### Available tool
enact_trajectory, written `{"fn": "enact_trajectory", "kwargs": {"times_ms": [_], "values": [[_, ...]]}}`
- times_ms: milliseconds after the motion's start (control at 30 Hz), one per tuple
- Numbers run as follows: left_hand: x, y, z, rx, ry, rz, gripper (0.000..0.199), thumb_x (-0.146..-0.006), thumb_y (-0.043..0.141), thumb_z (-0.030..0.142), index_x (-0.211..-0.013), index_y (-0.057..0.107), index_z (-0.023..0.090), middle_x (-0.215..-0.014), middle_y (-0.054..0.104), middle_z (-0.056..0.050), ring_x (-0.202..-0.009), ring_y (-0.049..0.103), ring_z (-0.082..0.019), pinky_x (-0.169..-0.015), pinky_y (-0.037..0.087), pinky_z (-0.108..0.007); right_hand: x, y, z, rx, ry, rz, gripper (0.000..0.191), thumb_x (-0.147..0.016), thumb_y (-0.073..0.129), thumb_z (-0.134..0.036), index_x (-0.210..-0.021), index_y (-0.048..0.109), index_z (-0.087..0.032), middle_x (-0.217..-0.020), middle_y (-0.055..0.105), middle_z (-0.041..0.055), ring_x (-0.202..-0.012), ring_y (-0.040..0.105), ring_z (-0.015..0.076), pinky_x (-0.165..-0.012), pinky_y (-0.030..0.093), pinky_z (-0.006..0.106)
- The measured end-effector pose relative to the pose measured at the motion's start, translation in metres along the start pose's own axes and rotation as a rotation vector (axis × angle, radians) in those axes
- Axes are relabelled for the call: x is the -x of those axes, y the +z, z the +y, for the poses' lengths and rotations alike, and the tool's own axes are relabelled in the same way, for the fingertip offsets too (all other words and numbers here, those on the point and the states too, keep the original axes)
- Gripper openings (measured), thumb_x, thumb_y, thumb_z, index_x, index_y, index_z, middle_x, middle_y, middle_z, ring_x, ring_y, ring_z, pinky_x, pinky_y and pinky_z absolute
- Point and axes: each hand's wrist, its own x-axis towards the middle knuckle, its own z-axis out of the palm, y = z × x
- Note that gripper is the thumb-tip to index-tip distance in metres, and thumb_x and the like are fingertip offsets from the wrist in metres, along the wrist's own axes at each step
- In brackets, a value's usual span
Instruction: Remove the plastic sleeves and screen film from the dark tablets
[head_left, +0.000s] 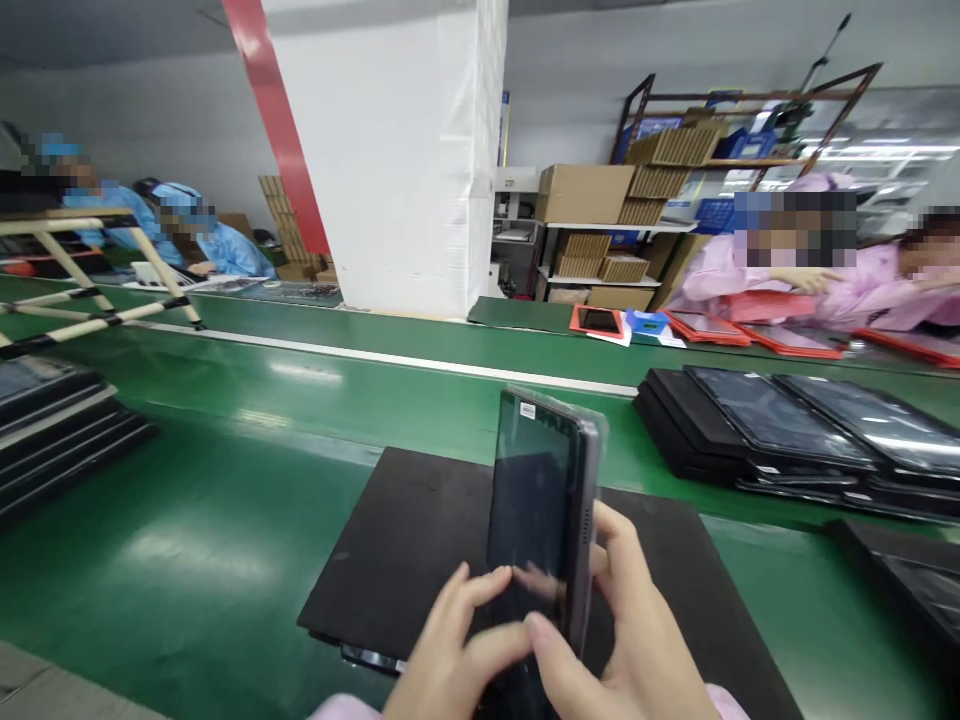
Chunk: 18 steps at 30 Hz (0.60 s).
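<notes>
- At the near edge of the green conveyor belt point(187, 580), a black foam pad point(397, 540) lying flat, with a tablet point(536, 500) in clear plastic film held upright over the pad, tilted slightly, a small white label near the top edge.
- Left hand point(450, 650): curled, not spread, with fingers point(480, 590) against the dark screen face.
- Right hand point(622, 620): wrapped around the tablet's grey right edge, with fingers point(615, 540) behind the edge and thumb point(544, 640) across the lower front.
- Lower end of the tablet: hidden by both hands, so contact with the pad not visible.
- Right of the pad: overlapping black tablets point(780, 420) on a black stack point(682, 430).
- Left of the pad, at the frame edge: more flat black units point(52, 430), stacked.
- Far right, beyond the belt: a co-worker in a pink smock point(757, 285), one hand resting near red-framed tablets point(787, 340).
- Far left: two co-workers in blue smocks point(217, 250), behind a wooden rack with black-taped joints point(90, 270).
- Far middle: a white column point(375, 160), with cardboard boxes point(585, 195) on shelving to its right.
</notes>
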Motion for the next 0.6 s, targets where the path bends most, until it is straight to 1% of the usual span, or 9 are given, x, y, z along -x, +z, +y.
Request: {"fn": "enact_trajectory", "kwargs": {"times_ms": [33, 100, 200, 233, 267, 333, 400, 467, 600], "values": [[-0.013, -0.009, 0.010, -0.024, 0.059, 0.000, 0.041, -0.094, 0.054, 0.058, -0.126, 0.069, 0.036, -0.140, 0.062, -0.007, -0.139, 0.049, -0.034, -0.126, 0.016, -0.059, 0.000, 0.001, 0.000, 0.006, 0.010, 0.019, 0.061, -0.082, 0.057, -0.016, -0.138, 0.034, -0.029, -0.088, 0.069, -0.0042, -0.071, 0.068, 0.0150, -0.069, 0.056, 0.025], [-0.054, -0.026, 0.035, -0.151, 0.263, -0.007, 0.056, -0.090, 0.060, 0.058, -0.139, 0.057, 0.030, -0.143, 0.058, -0.011, -0.137, 0.050, -0.033, -0.121, 0.030, -0.055, -0.003, 0.003, 0.000, -0.011, -0.002, 0.048, 0.061, -0.084, 0.055, -0.016, -0.139, 0.035, -0.030, -0.087, 0.069, -0.0043, -0.071, 0.069, 0.0152, -0.066, 0.056, 0.025], [-0.136, -0.038, 0.073, -0.150, 0.547, 0.257, 0.051, -0.097, 0.050, 0.055, -0.138, 0.055, 0.024, -0.147, 0.054, -0.012, -0.141, 0.044, -0.029, -0.118, 0.035, -0.048, -0.013, 0.010, 0.004, -0.055, -0.048, 0.109, 0.056, -0.085, 0.058, -0.022, -0.137, 0.040, -0.027, -0.069, 0.058, -0.0077, -0.063, 0.063, 0.0158, -0.061, 0.053, 0.026], [-0.162, -0.037, 0.083, -0.120, 0.635, 0.289, 0.050, -0.096, 0.052, 0.058, -0.131, 0.059, 0.023, -0.142, 0.058, -0.011, -0.138, 0.047, -0.028, -0.116, 0.037, -0.045, -0.017, 0.012, 0.006, -0.077, -0.060, 0.122, 0.053, -0.086, 0.058, -0.024, -0.136, 0.042, -0.026, -0.066, 0.054, -0.0079, -0.063, 0.061, 0.0158, -0.062, 0.052, 0.027], [-0.186, -0.034, 0.090, -0.070, 0.695, 0.269, 0.046, -0.095, 0.051, 0.060, -0.119, 0.065, 0.023, -0.128, 0.066, -0.010, -0.128, 0.055, -0.027, -0.110, 0.042, -0.042, -0.021, 0.014, 0.009, -0.099, -0.062, 0.130, 0.049, -0.087, 0.059, -0.026, -0.134, 0.045, -0.024, -0.066, 0.052, -0.0075, -0.063, 0.059, 0.0156, -0.064, 0.052, 0.028], [-0.220, -0.023, 0.094, 0.067, 0.652, 0.117, 0.051, -0.099, 0.040, 0.062, -0.090, 0.069, 0.020, -0.085, 0.070, -0.006, -0.089, 0.067, -0.021, -0.086, 0.051, -0.034, -0.029, 0.015, 0.015, -0.148, -0.028, 0.142, 0.042, -0.089, 0.059, -0.030, -0.129, 0.050, -0.020, -0.069, 0.052, -0.0059, -0.064, 0.056, 0.0151, -0.067, 0.052, 0.030], [-0.239, -0.010, 0.087, 0.199, 0.560, 0.097, 0.061, -0.098, 0.038, 0.066, -0.064, 0.059, 0.019, -0.057, 0.054, -0.001, -0.058, 0.055, -0.015, -0.064, 0.047, -0.029, -0.037, 0.013, 0.020, -0.197, 0.044, 0.158, 0.036, -0.090, 0.059, -0.034, -0.122, 0.052, -0.018, -0.069, 0.052, -0.0053, -0.061, 0.054, 0.0142, -0.063, 0.050, 0.029], [-0.248, 0.001, 0.076, 0.289, 0.501, 0.128, 0.065, -0.096, 0.039, 0.069, -0.054, 0.050, 0.020, -0.050, 0.044, 0.001, -0.048, 0.043, -0.012, -0.055, 0.038, -0.028, -0.043, 0.011, 0.022, -0.264, 0.096, 0.172, 0.034, -0.091, 0.059, -0.036, -0.118, 0.052, -0.017, -0.065, 0.051, -0.0062, -0.055, 0.050, 0.0126, -0.055, 0.046, 0.026], [-0.256, 0.005, 0.062, 0.332, 0.466, 0.130, 0.065, -0.096, 0.041, 0.068, -0.052, 0.047, 0.020, -0.049, 0.042, 0.002, -0.048, 0.038, -0.011, -0.052, 0.033, -0.029, -0.049, 0.010, 0.023, -0.379, 0.126, 0.183, 0.031, -0.093, 0.059, -0.038, -0.115, 0.052, -0.018, -0.062, 0.050, -0.0072, -0.050, 0.048, 0.0107, -0.047, 0.040, 0.022]]}}
